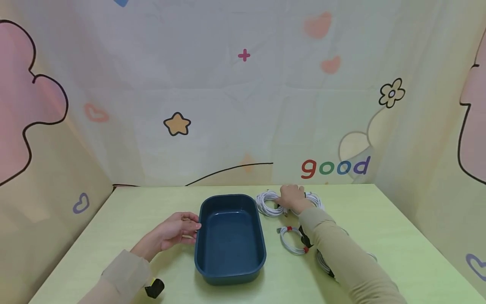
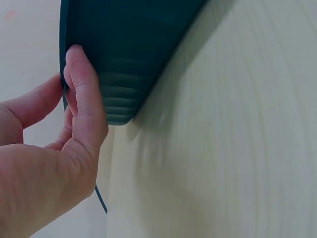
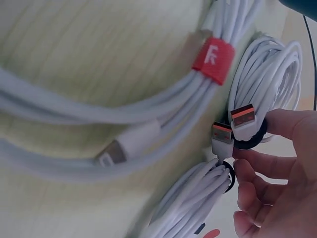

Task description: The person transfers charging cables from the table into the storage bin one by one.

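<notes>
A dark blue rectangular bin [image 1: 230, 276] stands on the table. Thumb and fingers of my left hand [image 1: 178, 230] pinch its left rim, the fingertips lying along the outer wall [image 2: 133, 54]. At the back, my right hand [image 1: 292, 197] reaches down between two coiled white cables. Its thumb and index finger pinch the left coil [image 3: 265, 74] at the black tie, beside two USB plugs [image 3: 242, 116]. The right coil [image 3: 190, 196], also with a black tie, lies by the other fingers; in the head view the hand partly covers both coils.
A white cable coil with red ties [image 1: 290, 245] lies right of the bin. Another coil [image 1: 322, 264] is partly hidden under the right forearm. A small black piece [image 1: 155, 288] shows below the left sleeve. A printed curtain [image 1: 228, 139] rises behind the table [image 1: 152, 198].
</notes>
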`<state>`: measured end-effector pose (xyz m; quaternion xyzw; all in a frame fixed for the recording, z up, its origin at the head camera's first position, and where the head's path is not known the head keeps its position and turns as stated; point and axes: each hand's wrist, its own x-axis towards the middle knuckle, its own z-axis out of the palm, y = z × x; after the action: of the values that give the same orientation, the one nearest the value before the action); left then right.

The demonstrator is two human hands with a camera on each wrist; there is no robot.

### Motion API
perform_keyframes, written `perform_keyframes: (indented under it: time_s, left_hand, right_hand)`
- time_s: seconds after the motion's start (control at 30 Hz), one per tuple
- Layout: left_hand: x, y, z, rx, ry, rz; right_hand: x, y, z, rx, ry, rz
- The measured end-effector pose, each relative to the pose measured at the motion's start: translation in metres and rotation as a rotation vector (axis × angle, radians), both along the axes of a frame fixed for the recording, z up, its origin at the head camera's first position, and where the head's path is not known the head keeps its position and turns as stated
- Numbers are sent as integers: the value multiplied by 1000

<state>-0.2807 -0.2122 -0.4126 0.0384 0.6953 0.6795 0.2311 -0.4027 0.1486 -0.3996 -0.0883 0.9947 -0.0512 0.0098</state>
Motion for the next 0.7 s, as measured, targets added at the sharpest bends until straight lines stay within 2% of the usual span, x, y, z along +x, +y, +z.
perform_keyframes:
  time_s: [0.13, 0.3, 0.4, 0.53, 0.7]
  left_hand:
    - [-1, 2, -1, 0, -4, -5]
    - [-4, 3, -2, -2, -7, -6]
    - [-5, 4, 0, -5, -9, 1]
    - [-5, 3, 2, -10, -9, 9]
    - [-3, 3, 2, -7, -24, 12]
  right_hand:
    - [3, 4, -1, -42, -2, 10]
    - [9, 7, 4, -210, -42, 36]
    - [11, 8, 9, -305, -29, 41]
    - [12, 9, 14, -391, -17, 31]
    - [14, 13, 14, -463, -54, 25]
